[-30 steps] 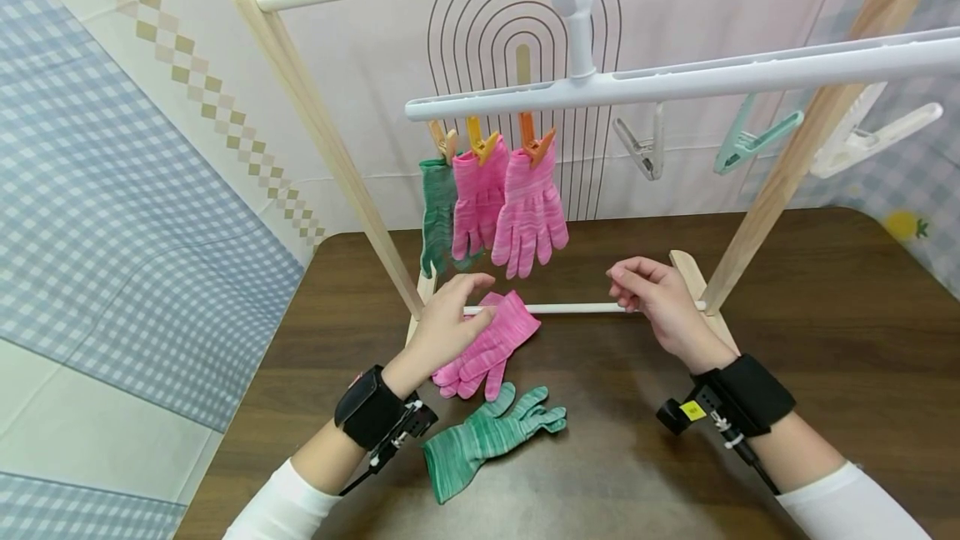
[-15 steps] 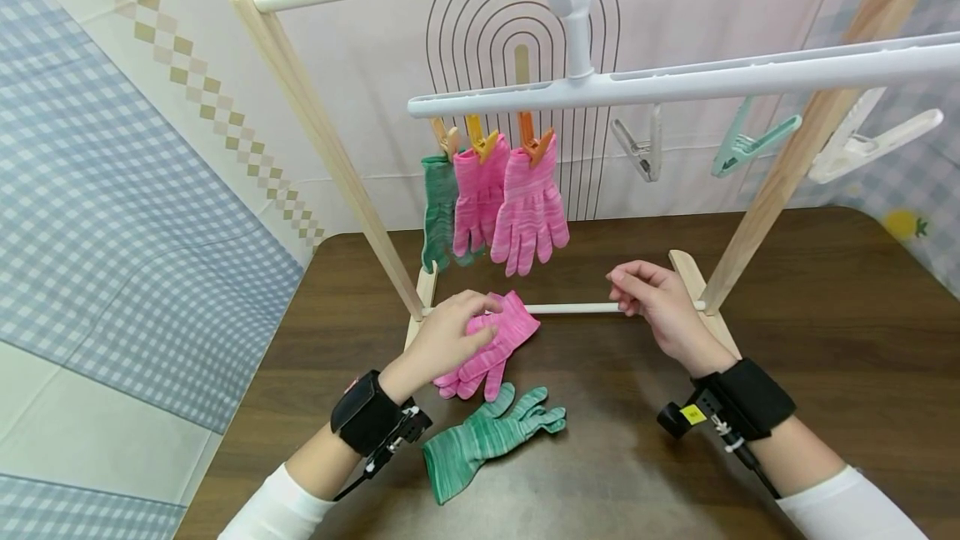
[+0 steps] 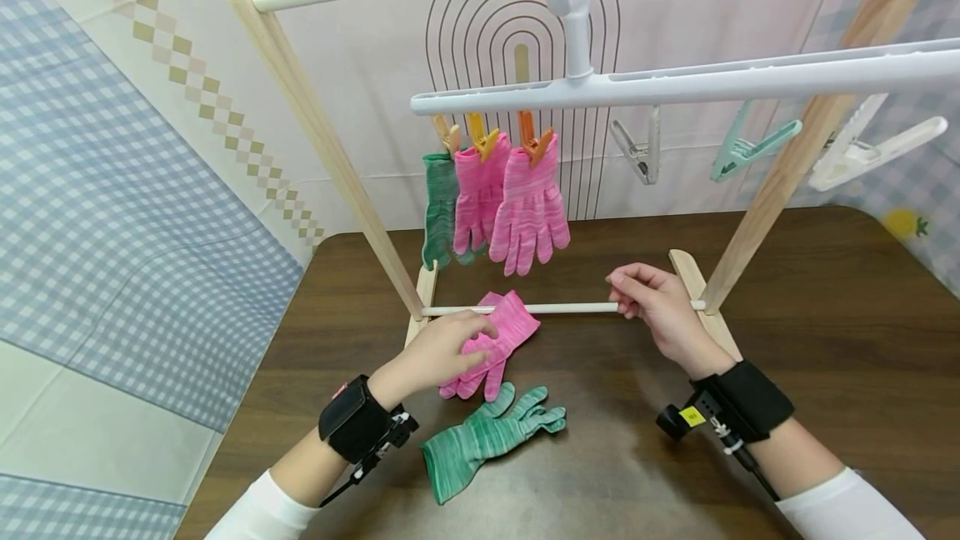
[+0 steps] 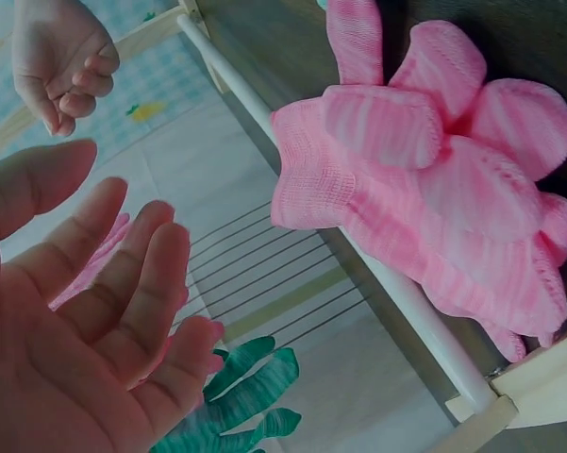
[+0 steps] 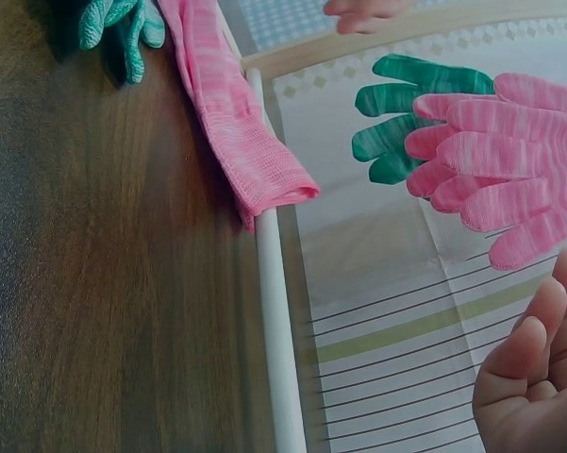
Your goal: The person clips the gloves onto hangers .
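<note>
A pink glove point(image 3: 504, 338) lies on the dark table point(image 3: 825, 340) against the rack's lower white rail point(image 3: 570, 307). My left hand point(image 3: 467, 342) hovers just over this pink glove point(image 4: 434, 179) with straight, relaxed fingers point(image 4: 132, 274) and holds nothing. A green glove point(image 3: 487, 440) lies nearer me. My right hand point(image 3: 636, 290) floats by the rail with loosely curled, empty fingers point(image 5: 533, 373). A green glove point(image 3: 438, 207) and two pink gloves point(image 3: 528, 207) hang from clips on the white hanger point(image 3: 675, 82).
The wooden rack's slanted legs point(image 3: 322, 132) and feet point(image 3: 701, 298) stand at both sides. Free clips hang from the hanger: grey point(image 3: 637, 148), mint point(image 3: 750, 144) and white point(image 3: 862, 148). A checked cloth backdrop point(image 3: 135, 190) lies to the left.
My left hand has come down and back toward me, over the pink glove on the table. The right hand has barely moved.
</note>
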`<control>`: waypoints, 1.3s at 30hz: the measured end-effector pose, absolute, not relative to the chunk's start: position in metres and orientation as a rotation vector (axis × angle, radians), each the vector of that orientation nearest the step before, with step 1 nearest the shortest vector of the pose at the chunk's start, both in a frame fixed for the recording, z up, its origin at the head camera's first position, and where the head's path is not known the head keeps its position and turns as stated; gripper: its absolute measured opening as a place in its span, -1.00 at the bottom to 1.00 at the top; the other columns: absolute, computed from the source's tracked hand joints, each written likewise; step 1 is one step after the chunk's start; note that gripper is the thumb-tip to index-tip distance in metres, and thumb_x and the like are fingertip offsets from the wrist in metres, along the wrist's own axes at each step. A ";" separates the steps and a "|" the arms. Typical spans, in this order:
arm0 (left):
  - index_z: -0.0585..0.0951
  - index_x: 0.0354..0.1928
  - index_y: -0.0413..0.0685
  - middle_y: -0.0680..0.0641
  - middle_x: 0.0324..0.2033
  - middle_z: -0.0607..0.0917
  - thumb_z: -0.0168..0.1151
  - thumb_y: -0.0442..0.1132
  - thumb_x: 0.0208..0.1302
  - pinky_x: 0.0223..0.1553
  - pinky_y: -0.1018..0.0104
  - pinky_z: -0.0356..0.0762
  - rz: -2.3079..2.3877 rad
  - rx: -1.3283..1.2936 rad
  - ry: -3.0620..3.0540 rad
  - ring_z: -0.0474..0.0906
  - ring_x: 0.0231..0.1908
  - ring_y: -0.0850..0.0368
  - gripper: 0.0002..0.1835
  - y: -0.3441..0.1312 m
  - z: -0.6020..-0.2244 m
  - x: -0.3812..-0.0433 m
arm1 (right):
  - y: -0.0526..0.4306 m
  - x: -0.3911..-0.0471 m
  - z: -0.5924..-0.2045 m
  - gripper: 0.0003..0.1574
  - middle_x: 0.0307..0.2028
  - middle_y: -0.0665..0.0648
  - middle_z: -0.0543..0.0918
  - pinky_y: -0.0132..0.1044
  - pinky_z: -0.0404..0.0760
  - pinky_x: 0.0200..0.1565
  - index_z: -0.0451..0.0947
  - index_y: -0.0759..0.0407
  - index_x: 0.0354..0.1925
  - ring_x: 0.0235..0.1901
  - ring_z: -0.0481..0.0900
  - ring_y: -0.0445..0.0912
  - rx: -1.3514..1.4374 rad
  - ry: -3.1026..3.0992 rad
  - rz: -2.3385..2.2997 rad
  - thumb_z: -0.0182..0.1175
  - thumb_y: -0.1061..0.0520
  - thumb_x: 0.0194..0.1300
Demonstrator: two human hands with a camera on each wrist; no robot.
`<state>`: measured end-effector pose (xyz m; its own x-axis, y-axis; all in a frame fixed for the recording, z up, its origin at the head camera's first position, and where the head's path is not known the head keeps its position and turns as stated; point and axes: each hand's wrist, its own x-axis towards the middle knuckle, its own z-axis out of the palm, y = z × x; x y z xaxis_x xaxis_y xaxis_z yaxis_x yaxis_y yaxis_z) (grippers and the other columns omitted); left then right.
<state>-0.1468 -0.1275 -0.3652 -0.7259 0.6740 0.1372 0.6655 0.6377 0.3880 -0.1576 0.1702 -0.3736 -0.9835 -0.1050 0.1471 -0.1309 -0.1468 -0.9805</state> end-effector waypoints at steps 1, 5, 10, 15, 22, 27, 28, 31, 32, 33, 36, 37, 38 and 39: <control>0.53 -0.17 -0.09 -0.08 -0.19 0.59 0.17 -0.22 0.16 -0.18 0.12 0.52 0.649 1.154 2.811 0.51 -0.19 0.04 -0.80 -0.128 -0.365 -0.146 | 0.170 -0.158 -0.374 -0.89 -0.58 -0.06 0.54 -0.49 0.45 -0.53 0.52 0.12 -0.39 -0.58 0.42 -0.23 0.282 -2.039 2.350 0.08 0.15 0.25; 0.54 -0.18 -0.10 -0.09 -0.24 0.60 0.18 -0.22 0.15 -0.18 0.11 0.52 0.598 1.153 2.776 0.50 -0.21 0.04 -0.80 -0.130 -0.366 -0.143 | 0.170 -0.157 -0.375 -0.89 -0.58 -0.05 0.55 -0.49 0.45 -0.53 0.52 0.12 -0.39 -0.59 0.42 -0.23 0.281 -2.036 2.351 0.09 0.15 0.25; 0.53 -0.19 -0.09 -0.11 -0.24 0.60 0.20 -0.22 0.13 -0.17 0.11 0.52 0.531 1.154 2.757 0.49 -0.19 0.05 -0.80 -0.133 -0.368 -0.140 | 0.170 -0.157 -0.375 -0.89 -0.59 -0.05 0.54 -0.49 0.45 -0.54 0.53 0.12 -0.39 -0.59 0.42 -0.23 0.279 -2.034 2.354 0.09 0.15 0.25; 0.54 -0.18 -0.13 -0.10 -0.24 0.58 0.20 -0.24 0.12 -0.21 0.13 0.51 0.545 1.110 2.691 0.48 -0.26 0.03 -0.79 -0.136 -0.370 -0.136 | 0.169 -0.157 -0.377 -0.89 -0.59 -0.06 0.54 -0.49 0.46 -0.53 0.52 0.14 -0.38 -0.59 0.42 -0.23 0.279 -2.044 2.345 0.08 0.15 0.25; 0.55 -0.15 -0.13 -0.07 -0.24 0.57 0.23 -0.22 0.09 -0.30 0.24 0.48 0.471 1.079 2.625 0.41 -0.36 0.14 -0.73 -0.136 -0.373 -0.134 | 0.169 -0.158 -0.378 -0.89 -0.58 -0.06 0.54 -0.50 0.45 -0.53 0.51 0.13 -0.38 -0.58 0.43 -0.23 0.291 -2.030 2.365 0.08 0.16 0.26; 0.53 -0.14 -0.13 -0.05 -0.33 0.56 0.26 -0.19 0.07 -0.29 0.24 0.44 0.405 1.045 2.600 0.37 -0.36 0.15 -0.70 -0.136 -0.377 -0.135 | 0.169 -0.158 -0.377 -0.89 -0.58 -0.05 0.54 -0.49 0.46 -0.52 0.52 0.13 -0.38 -0.58 0.43 -0.23 0.302 -2.028 2.366 0.07 0.16 0.26; 0.53 -0.15 -0.13 -0.04 -0.36 0.55 0.26 -0.19 0.07 -0.30 0.24 0.44 0.400 1.037 2.599 0.36 -0.37 0.15 -0.70 -0.136 -0.379 -0.135 | 0.169 -0.157 -0.377 -0.89 -0.58 -0.05 0.54 -0.49 0.46 -0.52 0.52 0.13 -0.38 -0.58 0.43 -0.23 0.302 -2.029 2.366 0.07 0.16 0.26; 0.54 -0.17 -0.11 -0.03 -0.42 0.54 0.28 -0.17 0.05 -0.33 0.25 0.42 0.392 0.999 2.603 0.36 -0.40 0.17 -0.70 -0.136 -0.383 -0.135 | 0.169 -0.157 -0.376 -0.88 -0.57 -0.05 0.54 -0.49 0.46 -0.52 0.52 0.14 -0.37 -0.58 0.43 -0.22 0.303 -2.034 2.367 0.07 0.15 0.26; 0.54 -0.18 -0.10 -0.02 -0.44 0.54 0.29 -0.17 0.04 -0.34 0.25 0.41 0.387 0.988 2.605 0.36 -0.41 0.18 -0.71 -0.136 -0.384 -0.136 | 0.169 -0.157 -0.376 -0.88 -0.57 -0.05 0.54 -0.49 0.46 -0.52 0.52 0.14 -0.37 -0.58 0.43 -0.23 0.304 -2.033 2.368 0.07 0.15 0.26; 0.54 -0.19 -0.08 -0.01 -0.46 0.54 0.29 -0.17 0.03 -0.37 0.26 0.40 0.382 0.978 2.608 0.36 -0.43 0.18 -0.71 -0.136 -0.385 -0.136 | 0.169 -0.157 -0.376 -0.88 -0.57 -0.05 0.54 -0.50 0.45 -0.52 0.52 0.14 -0.37 -0.58 0.43 -0.23 0.302 -2.033 2.368 0.07 0.15 0.26; 0.53 -0.26 -0.04 0.06 -0.57 0.48 0.31 -0.16 0.00 -0.46 0.32 0.34 0.375 0.946 2.604 0.35 -0.50 0.22 -0.75 -0.136 -0.387 -0.135 | 0.168 -0.157 -0.376 -0.88 -0.58 -0.06 0.54 -0.50 0.45 -0.52 0.52 0.14 -0.38 -0.58 0.43 -0.23 0.301 -2.030 2.372 0.07 0.15 0.26; 0.52 -0.28 -0.03 0.08 -0.60 0.45 0.31 -0.16 0.00 -0.49 0.34 0.31 0.373 0.938 2.598 0.33 -0.53 0.24 -0.76 -0.136 -0.388 -0.135 | 0.168 -0.157 -0.376 -0.88 -0.58 -0.06 0.54 -0.50 0.45 -0.52 0.52 0.14 -0.38 -0.58 0.43 -0.23 0.301 -2.027 2.375 0.07 0.16 0.26; 0.51 -0.33 -0.02 0.10 -0.63 0.41 0.31 -0.15 -0.01 -0.53 0.36 0.28 0.366 0.935 2.591 0.32 -0.55 0.25 -0.78 -0.136 -0.389 -0.135 | 0.168 -0.157 -0.376 -0.88 -0.58 -0.06 0.54 -0.50 0.45 -0.53 0.52 0.14 -0.38 -0.58 0.43 -0.23 0.301 -2.027 2.376 0.07 0.16 0.26; 0.50 -0.37 -0.02 0.12 -0.65 0.38 0.31 -0.15 -0.01 -0.55 0.38 0.24 0.362 0.932 2.585 0.30 -0.58 0.26 -0.79 -0.136 -0.390 -0.135 | 0.168 -0.157 -0.376 -0.88 -0.58 -0.06 0.54 -0.50 0.45 -0.53 0.52 0.14 -0.38 -0.59 0.43 -0.23 0.301 -2.027 2.376 0.07 0.16 0.26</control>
<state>-0.1347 -0.1361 -0.3900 -0.7137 0.6534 -0.2526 0.5589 0.7484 0.3571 -0.1574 0.1675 -0.3758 -0.9816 -0.1209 0.1477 -0.1268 -0.1653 -0.9781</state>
